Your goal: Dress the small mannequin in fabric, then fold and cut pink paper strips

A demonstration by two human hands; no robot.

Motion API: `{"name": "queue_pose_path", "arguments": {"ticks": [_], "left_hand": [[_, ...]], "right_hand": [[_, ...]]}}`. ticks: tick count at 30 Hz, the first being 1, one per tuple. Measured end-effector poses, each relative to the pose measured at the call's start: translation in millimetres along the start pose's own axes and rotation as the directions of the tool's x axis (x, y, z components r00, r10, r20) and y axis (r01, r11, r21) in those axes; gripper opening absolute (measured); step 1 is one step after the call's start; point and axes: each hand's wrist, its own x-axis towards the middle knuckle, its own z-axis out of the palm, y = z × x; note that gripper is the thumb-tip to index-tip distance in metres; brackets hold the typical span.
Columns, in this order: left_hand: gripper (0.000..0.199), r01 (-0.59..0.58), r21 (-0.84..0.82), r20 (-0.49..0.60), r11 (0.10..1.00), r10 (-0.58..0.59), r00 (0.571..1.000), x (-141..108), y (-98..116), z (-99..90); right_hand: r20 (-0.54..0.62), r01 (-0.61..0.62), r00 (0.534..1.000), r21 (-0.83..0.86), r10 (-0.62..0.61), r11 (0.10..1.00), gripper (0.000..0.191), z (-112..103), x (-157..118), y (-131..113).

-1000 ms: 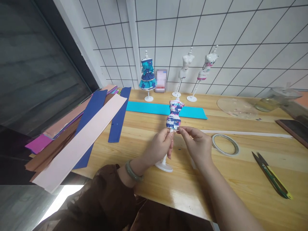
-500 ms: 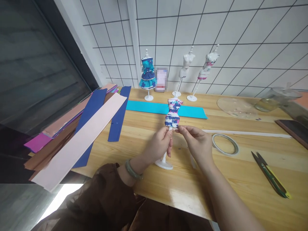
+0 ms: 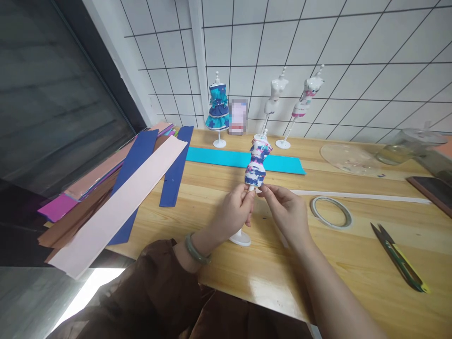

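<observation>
A small mannequin (image 3: pixel 257 165), patched in white, dark blue and pink, stands on a white round base (image 3: pixel 240 238) in front of me. It leans slightly to the right. My left hand (image 3: pixel 238 207) is closed round its thin pole just below the torso. At the torso's lower edge, my right hand (image 3: pixel 287 207) pinches a small white strip (image 3: pixel 259 190) between thumb and forefinger. The fingertips of both hands are close together, and the strip's far end is hidden by the right hand.
Behind stand a mannequin in a blue dress (image 3: pixel 218 110) and two barer mannequins (image 3: pixel 275 94). A turquoise strip (image 3: pixel 219 157) lies crosswise. Left are stacked coloured sheets (image 3: pixel 116 207); right are a tape roll (image 3: pixel 332 212), snips (image 3: pixel 399 259), a long white strip (image 3: pixel 370 197) and a clear plate (image 3: pixel 348 157).
The mannequin has turned on its pole and tilts more to the right, its top a little higher. The right hand keeps its pinch at the lower edge. The view has shifted slightly.
</observation>
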Motion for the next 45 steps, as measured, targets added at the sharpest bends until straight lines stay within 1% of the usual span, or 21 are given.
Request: {"name": "queue_pose_path", "arguments": {"ticks": [2,7,9,12,15,17,20,22,26,29,31,34,36,39,41,43,45], "left_hand": [[0.028,-0.016,0.026,0.004,1.0,0.016,1.0,0,1,-0.2],[0.026,-0.028,0.04,0.028,0.999,0.027,0.999,-2,3,-1.0],[0.027,-0.015,0.008,0.042,1.0,0.015,0.999,-2,3,-1.2],[0.027,0.015,-0.079,0.085,0.997,-0.008,0.996,0,3,-1.6],[0.026,0.012,-0.118,0.09,0.993,-0.001,0.996,1,3,-2.2],[0.025,-0.011,-0.09,0.065,0.996,0.017,0.998,2,2,-2.6],[0.025,-0.048,-0.019,0.045,0.999,0.049,0.998,1,3,-3.0],[0.024,-0.077,0.036,0.044,0.996,0.075,0.996,1,5,-3.5],[0.022,-0.137,0.151,0.05,0.979,0.131,0.99,-1,9,-6.0],[0.022,-0.163,0.202,0.07,0.966,0.152,0.986,0,12,-8.4],[0.022,-0.171,0.209,0.078,0.963,0.157,0.984,0,12,-9.3],[0.023,-0.173,0.213,0.082,0.962,0.159,0.984,1,12,-9.5],[0.024,-0.17,0.222,0.085,0.96,0.155,0.984,0,13,-9.1],[0.024,-0.162,0.232,0.081,0.959,0.147,0.986,0,14,-8.2],[0.024,-0.156,0.234,0.078,0.96,0.142,0.987,0,15,-7.6],[0.023,-0.156,0.235,0.083,0.959,0.14,0.987,0,15,-7.2],[0.023,-0.16,0.235,0.092,0.959,0.142,0.986,0,15,-6.9]], "right_hand": [[-0.005,-0.011,1.0,-0.016,0.011,1.0,0.028,0,0,1],[-0.057,0.013,0.998,-0.112,-0.02,0.994,0.024,-1,1,2],[-0.064,-0.019,0.998,-0.069,0.015,0.997,0.022,-1,1,1],[-0.02,-0.118,0.992,0.117,0.121,0.986,0.021,-1,3,0],[0.079,-0.235,0.972,0.31,0.222,0.921,0.024,-3,4,-1],[0.167,-0.34,0.94,0.398,0.297,0.852,0.026,-5,5,-2],[0.263,-0.473,0.881,0.47,0.393,0.745,0.026,-7,7,-3],[0.297,-0.515,0.857,0.504,0.421,0.693,0.024,-8,8,-5],[0.378,-0.564,0.826,0.547,0.418,0.619,0.024,-9,9,-5],[0.492,-0.612,0.787,0.54,0.374,0.578,0.025,-11,8,-6],[0.531,-0.619,0.777,0.55,0.337,0.561,0.024,-11,8,-7],[0.533,-0.609,0.786,0.581,0.313,0.54,0.021,-12,8,-8],[0.537,-0.618,0.783,0.606,0.314,0.502,0.019,-13,8,-9],[0.555,-0.646,0.762,0.627,0.333,0.435,0.017,-12,8,-11],[0.565,-0.664,0.747,0.627,0.35,0.406,0.017,-11,8,-11],[0.554,-0.665,0.747,0.636,0.368,0.392,0.017,-10,8,-12],[0.533,-0.654,0.756,0.645,0.381,0.396,0.016,-9,8,-14]]}}
